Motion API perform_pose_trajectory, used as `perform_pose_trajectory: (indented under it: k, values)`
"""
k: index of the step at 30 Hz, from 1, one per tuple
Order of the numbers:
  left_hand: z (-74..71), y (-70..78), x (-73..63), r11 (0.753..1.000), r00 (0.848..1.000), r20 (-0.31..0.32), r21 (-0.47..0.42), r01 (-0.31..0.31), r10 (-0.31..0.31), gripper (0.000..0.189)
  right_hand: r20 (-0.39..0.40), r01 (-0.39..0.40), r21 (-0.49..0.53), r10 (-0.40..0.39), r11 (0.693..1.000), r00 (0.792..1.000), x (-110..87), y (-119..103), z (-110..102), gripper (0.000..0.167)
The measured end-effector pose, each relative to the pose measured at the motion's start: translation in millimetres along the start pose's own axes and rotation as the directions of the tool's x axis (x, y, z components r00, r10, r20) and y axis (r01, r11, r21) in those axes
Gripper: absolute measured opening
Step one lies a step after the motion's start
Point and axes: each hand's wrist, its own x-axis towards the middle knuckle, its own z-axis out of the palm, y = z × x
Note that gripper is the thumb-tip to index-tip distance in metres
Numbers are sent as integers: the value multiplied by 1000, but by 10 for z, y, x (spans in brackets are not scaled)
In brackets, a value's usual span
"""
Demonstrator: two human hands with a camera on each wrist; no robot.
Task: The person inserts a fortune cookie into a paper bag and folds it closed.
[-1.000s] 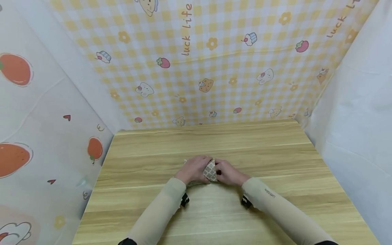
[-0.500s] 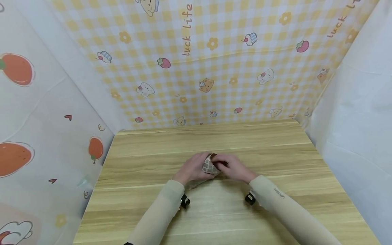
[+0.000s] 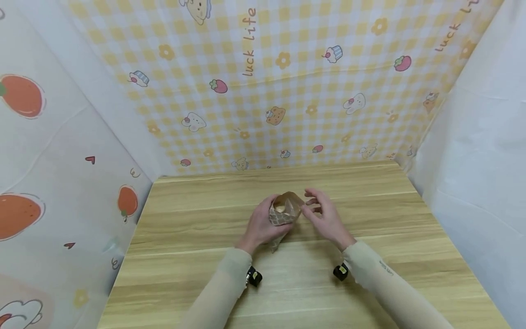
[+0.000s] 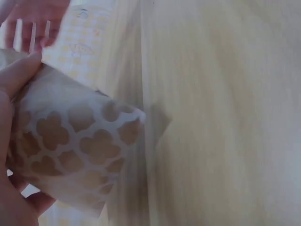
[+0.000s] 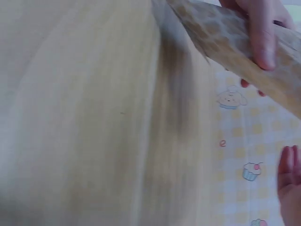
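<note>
My left hand (image 3: 261, 225) grips a brown paper bag (image 3: 281, 218) with a white lattice print, over the middle of the table. Its thumb lies along the near side of the bag. The mouth gapes upward and to the right, showing the plain brown inside and something pale and rounded (image 3: 280, 208) within. In the left wrist view the flat lower end of the bag (image 4: 89, 141) sticks out past the hand. My right hand (image 3: 327, 221) is just right of the mouth, fingers loosely bent and parted, thumb tip right at the rim. Nothing shows in its grasp.
The wood-grain table (image 3: 197, 201) runs back to a yellow checked cloth (image 3: 230, 105) behind. A white sheet (image 3: 472, 151) hangs on the right, and a fruit-printed sheet (image 3: 61, 137) on the left. A small black device (image 3: 340, 272) sits below each wrist.
The bag has tipped up and risen away from the body, its mouth now spread wide. My right hand, earlier with fingers in the mouth, has come out to the right.
</note>
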Motion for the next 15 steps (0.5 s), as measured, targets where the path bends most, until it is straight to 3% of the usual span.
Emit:
perform_pose_trajectory:
  k: [5, 9, 12, 15]
  values:
    - [117, 69, -4, 1000, 988, -154, 8, 5, -3, 95, 107, -119, 25, 116, 993, 988, -62, 25, 115, 59]
    - [209, 129, -2, 1000, 972, -236, -4, 19, -20, 92, 87, -158, 61, 152, 986, 984, -57, -15, 192, 51]
    - [235, 166, -12, 999, 971, -237, -34, 39, -46, 95, 58, -153, 76, 149, 985, 987, -33, -9, 197, 46]
    - [209, 176, -30, 995, 983, -174, -86, 50, -65, 98, 51, -145, 100, 141, 984, 989, -15, 9, 163, 42]
